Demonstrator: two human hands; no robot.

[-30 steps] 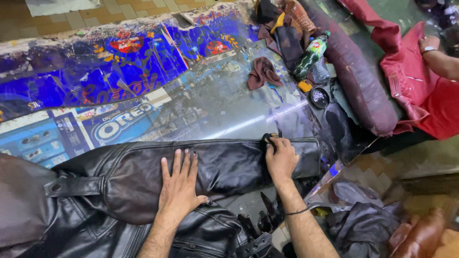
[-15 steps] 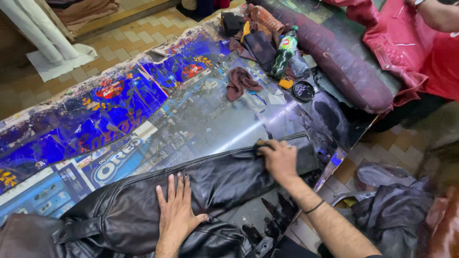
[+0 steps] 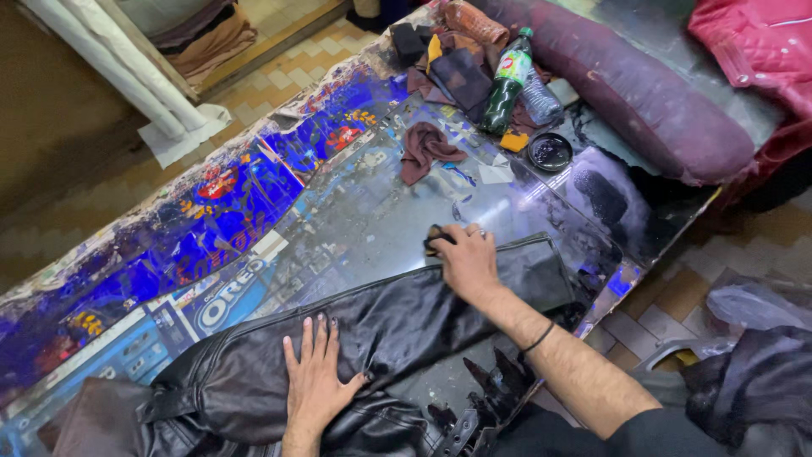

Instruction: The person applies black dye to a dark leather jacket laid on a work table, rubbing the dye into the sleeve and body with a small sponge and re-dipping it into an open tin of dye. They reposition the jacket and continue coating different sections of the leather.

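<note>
A black leather jacket (image 3: pixel 254 381) lies across the near side of a glass-topped table (image 3: pixel 364 220), one sleeve stretched out to the right. My left hand (image 3: pixel 315 372) presses flat on the sleeve, fingers spread. My right hand (image 3: pixel 465 258) rests on the sleeve's upper edge, fingers closed around a small dark cloth pad (image 3: pixel 435 238) that touches the leather.
At the table's far end stand a green bottle (image 3: pixel 506 80), a clear bottle (image 3: pixel 538 97), a round black tin (image 3: pixel 550 151), a brown rag (image 3: pixel 425 148) and dark cloths. A long maroon leather piece (image 3: pixel 643 93) lies at right, red leather (image 3: pixel 757 42) beyond. White pipes (image 3: pixel 118 76) lean at far left.
The view has swung left and down. My right hand has slid left along the sleeve's upper edge with the pad. My left hand stays pressed on the leather.
</note>
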